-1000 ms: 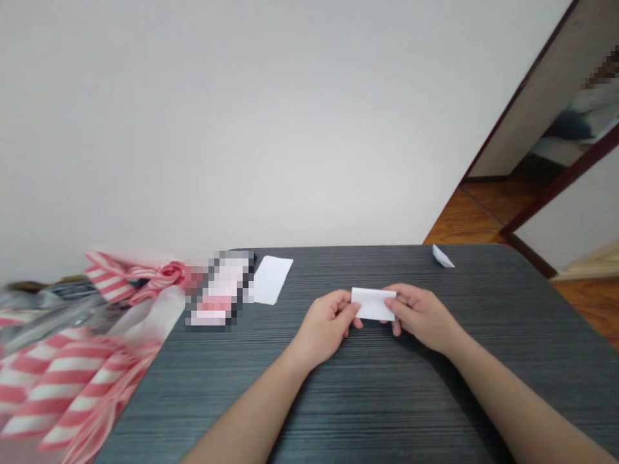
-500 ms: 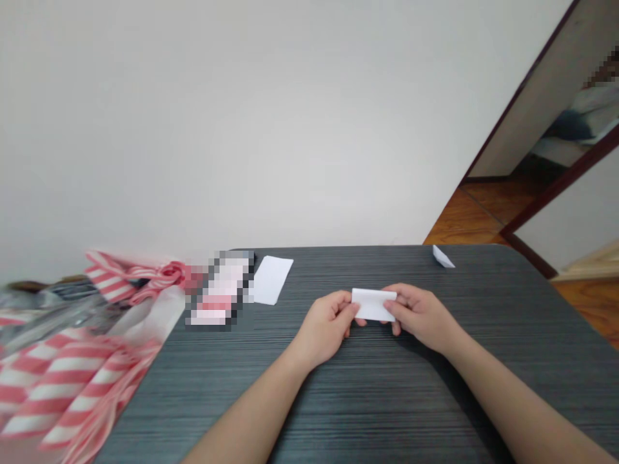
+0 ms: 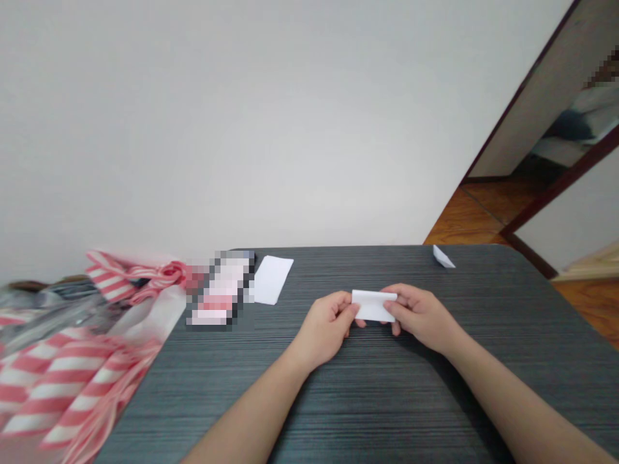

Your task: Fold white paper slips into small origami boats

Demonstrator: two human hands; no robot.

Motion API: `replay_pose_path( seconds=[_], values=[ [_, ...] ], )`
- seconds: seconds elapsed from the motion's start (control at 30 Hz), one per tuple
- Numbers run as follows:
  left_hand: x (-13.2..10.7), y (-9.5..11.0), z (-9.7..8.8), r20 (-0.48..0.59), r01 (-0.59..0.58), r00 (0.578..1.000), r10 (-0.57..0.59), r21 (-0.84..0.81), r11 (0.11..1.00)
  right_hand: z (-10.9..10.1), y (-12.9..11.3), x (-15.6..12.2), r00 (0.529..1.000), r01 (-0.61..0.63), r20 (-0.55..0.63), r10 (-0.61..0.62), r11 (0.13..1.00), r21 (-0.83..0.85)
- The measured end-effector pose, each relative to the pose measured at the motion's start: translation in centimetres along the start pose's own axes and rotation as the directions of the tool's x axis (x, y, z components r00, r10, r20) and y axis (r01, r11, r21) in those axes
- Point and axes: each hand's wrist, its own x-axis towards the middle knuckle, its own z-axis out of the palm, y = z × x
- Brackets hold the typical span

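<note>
Between my two hands is a small white piece of paper (image 3: 373, 307), its top edge folded or rolled over in a narrow band. My left hand (image 3: 327, 327) pinches its left end, thumb in front and fingers behind. The right end is gripped the same way by my right hand (image 3: 420, 317). The paper is held just above the dark table, tilted so that its face shows. Fingertips of both hands stick out below its lower edge; the rest of the fingers behind it are hidden.
White paper sheets (image 3: 273, 280) lie flat at the table's back left, beside a pixelated phone-like object (image 3: 222, 287). A small folded white paper (image 3: 442, 257) stands at the back right. Red-and-white striped cloth (image 3: 62, 380) heaps up left of the dark table (image 3: 387, 412). A wall (image 3: 290, 129) rises behind.
</note>
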Motion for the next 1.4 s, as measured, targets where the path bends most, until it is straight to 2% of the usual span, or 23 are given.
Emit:
replay_pose_path(
  seconds=[0.1, 0.27, 0.43, 0.57, 1.03, 1.4],
  values=[
    [0.0, -0.2, 0.0, -0.005, -0.007, 1.0, 0.007, 0.01, 1.0, -0.1, -0.2, -0.1, 1.0, 0.029, -0.002, -0.029, 0.999, -0.024],
    [-0.2, -0.2, 0.1, 0.031, -0.081, 0.996, 0.078, 0.101, 0.992, -0.1, -0.9, -0.1, 0.985, 0.166, 0.005, -0.17, 0.959, -0.23],
    [-0.5, 0.5, 0.2, 0.105, -0.206, 0.977, 0.186, 0.232, 0.951, 0.4, -1.7, -0.1, 0.955, 0.297, 0.078, -0.287, 0.917, -0.267],
    [-0.7, 0.7, 0.1, 0.178, -0.266, 0.958, 0.223, 0.272, 0.925, 0.8, -2.0, -0.1, 0.935, 0.353, 0.089, -0.342, 0.886, -0.302],
    [-0.7, 1.0, 0.0, 0.218, -0.273, 0.953, 0.212, 0.308, 0.911, 1.0, -2.0, -0.1, 0.933, 0.35, 0.015, -0.36, 0.896, -0.272],
    [-0.7, 0.8, 0.1, 0.235, -0.279, 0.95, 0.208, 0.33, 0.902, 1.0, -1.8, 0.1, 0.943, 0.325, 0.01, -0.332, 0.917, -0.229]
  ],
)
